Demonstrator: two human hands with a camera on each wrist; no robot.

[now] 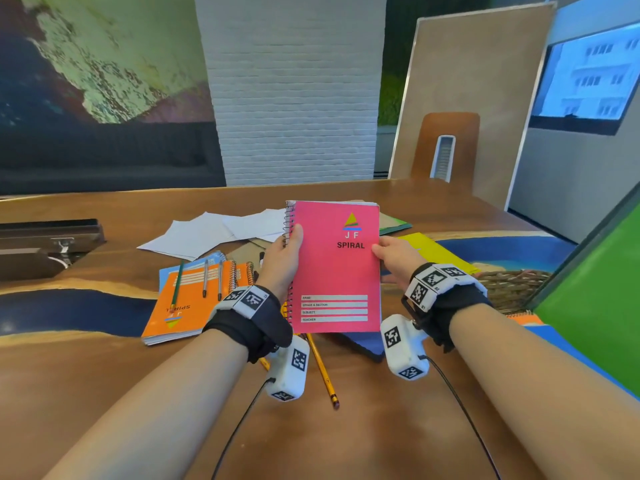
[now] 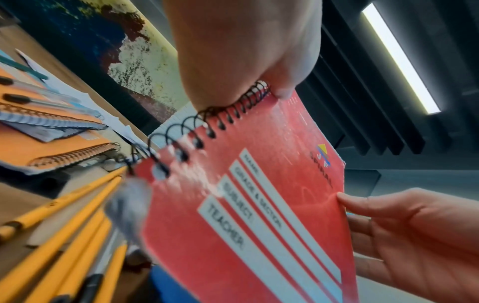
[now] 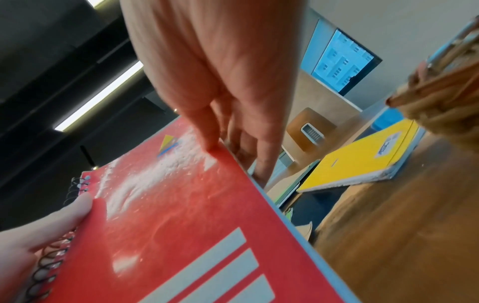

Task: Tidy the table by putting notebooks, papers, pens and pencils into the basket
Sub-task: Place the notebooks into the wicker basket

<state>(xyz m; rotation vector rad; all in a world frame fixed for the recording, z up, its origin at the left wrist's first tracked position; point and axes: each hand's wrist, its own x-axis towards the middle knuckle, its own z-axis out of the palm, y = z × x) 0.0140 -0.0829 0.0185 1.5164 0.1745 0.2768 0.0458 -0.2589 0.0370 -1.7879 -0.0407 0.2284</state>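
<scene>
Pink spiral-bound notebook (image 1: 335,268) held upright above the wooden bench (image 1: 104,368), left hand (image 1: 284,258) pinching the wire spine, right hand (image 1: 394,261) pinching the free edge, apparently steadied for transfer to the woven wicker basket (image 1: 509,285) at right.

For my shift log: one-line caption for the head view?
Both hands, left and right, hold a pink spiral-bound notebook upright above the cluttered wooden table.
</scene>
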